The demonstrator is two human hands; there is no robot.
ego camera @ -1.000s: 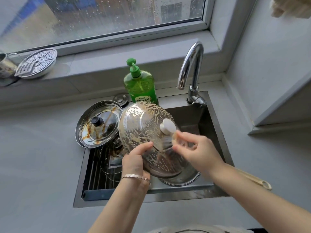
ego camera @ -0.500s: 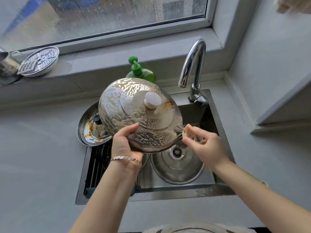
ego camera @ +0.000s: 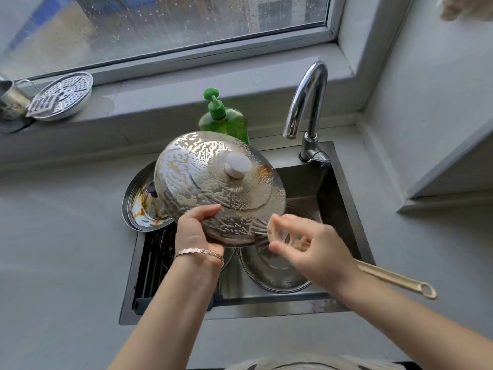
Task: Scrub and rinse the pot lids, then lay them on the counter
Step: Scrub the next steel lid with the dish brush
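A soapy steel pot lid (ego camera: 205, 182) with a white knob is held tilted above the sink (ego camera: 344, 198). My left hand (ego camera: 196, 233) grips its near rim from below. My right hand (ego camera: 309, 249) holds a pale scrubbing brush (ego camera: 270, 228) against the lid's lower right edge; its blurred shape hides the bristles. A stained lid with a black knob (ego camera: 145, 206) rests on the sink's left rim, half hidden behind the soapy lid. Another lid (ego camera: 274, 271) lies in the sink basin under my hands.
A green soap pump bottle (ego camera: 224, 121) stands behind the sink beside the chrome faucet (ego camera: 306, 108). A gold-coloured handle (ego camera: 394, 281) sticks out over the counter on the right. A perforated steamer plate (ego camera: 61, 96) and a metal cup (ego camera: 9, 98) sit on the windowsill.
My left hand lifted the soapy lid and turned it from steeply tilted to dome-up. My right hand moved from the knob down to the lid's lower right edge.
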